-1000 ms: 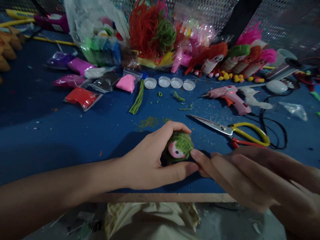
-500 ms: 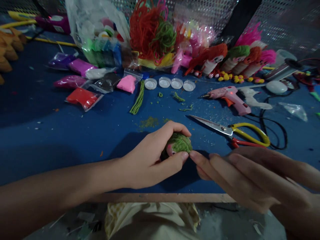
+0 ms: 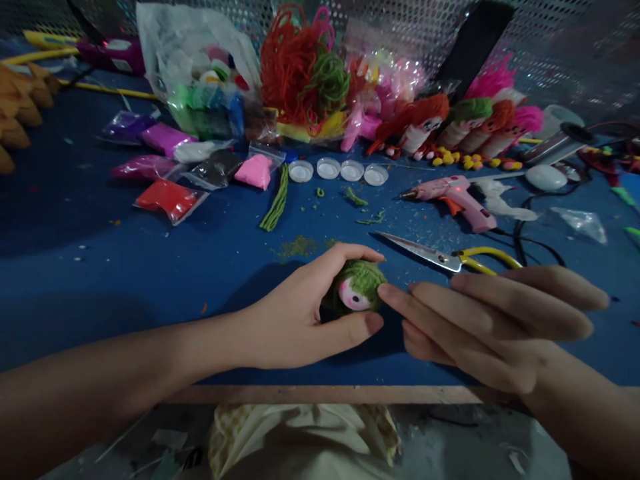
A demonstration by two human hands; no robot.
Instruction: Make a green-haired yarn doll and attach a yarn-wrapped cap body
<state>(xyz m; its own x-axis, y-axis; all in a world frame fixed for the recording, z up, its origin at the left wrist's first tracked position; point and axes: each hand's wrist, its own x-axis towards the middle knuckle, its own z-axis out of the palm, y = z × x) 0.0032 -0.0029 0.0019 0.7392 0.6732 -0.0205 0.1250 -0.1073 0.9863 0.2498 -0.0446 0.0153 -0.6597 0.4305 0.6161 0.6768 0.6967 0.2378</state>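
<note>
A small doll (image 3: pixel 356 295) with green yarn hair, a pale face, pink cheeks and a black eye sits in my left hand (image 3: pixel 300 313). The fingers curl over its far side and the thumb lies along its near side. Much of the doll's body is hidden by that hand. My right hand (image 3: pixel 475 323) has its index fingertip against the right side of the yarn hair, with the other fingers stretched out and holding nothing. Just beyond it lie scissors (image 3: pixel 420 252) with a yellow handle, partly covered by the right fingers.
A pink glue gun (image 3: pixel 453 200) lies behind the scissors. A green yarn bundle (image 3: pixel 277 200), small white lids (image 3: pixel 328 168) and clay packets (image 3: pixel 170 199) lie farther back. Finished yarn-haired dolls (image 3: pixel 420 123) and a yarn heap (image 3: pixel 290 67) line the rear. The wooden table edge (image 3: pixel 310 395) is nearest.
The doll's face has turned into view between my left thumb and fingers. My right hand has risen slightly, its fingers more spread, now overlapping the scissors' handles.
</note>
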